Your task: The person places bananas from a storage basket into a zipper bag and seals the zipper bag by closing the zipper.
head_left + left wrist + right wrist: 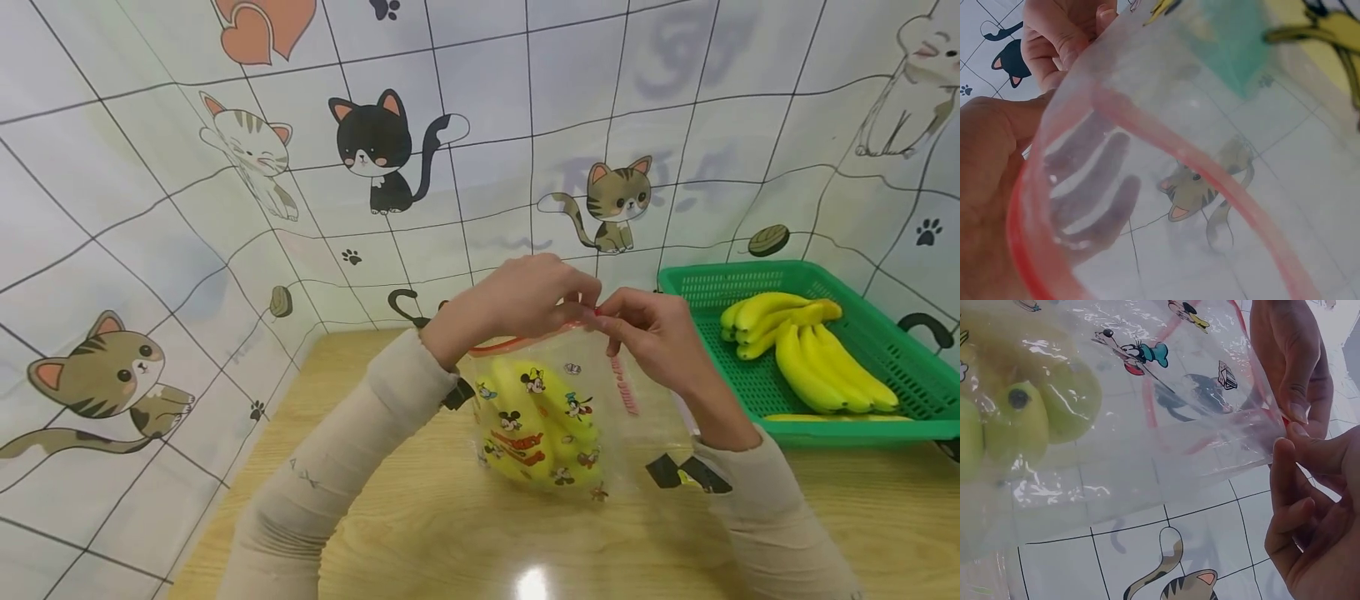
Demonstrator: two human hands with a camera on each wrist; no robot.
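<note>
Views share the bag (542, 408): head's above, wrists' close (left's seemingly).

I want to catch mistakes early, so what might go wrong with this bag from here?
The red strips of the clear bag gape apart away from the pinched spot, so part of it could be left open. The left hand and right hand pinch only a small bit of its rim, so the bag might slip.

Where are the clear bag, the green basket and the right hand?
Clear bag (553, 421): head view, middle of its printed front.
Green basket (840, 431): head view, on its near rim.
Right hand (660, 337): head view, near the thumb's base.
</note>
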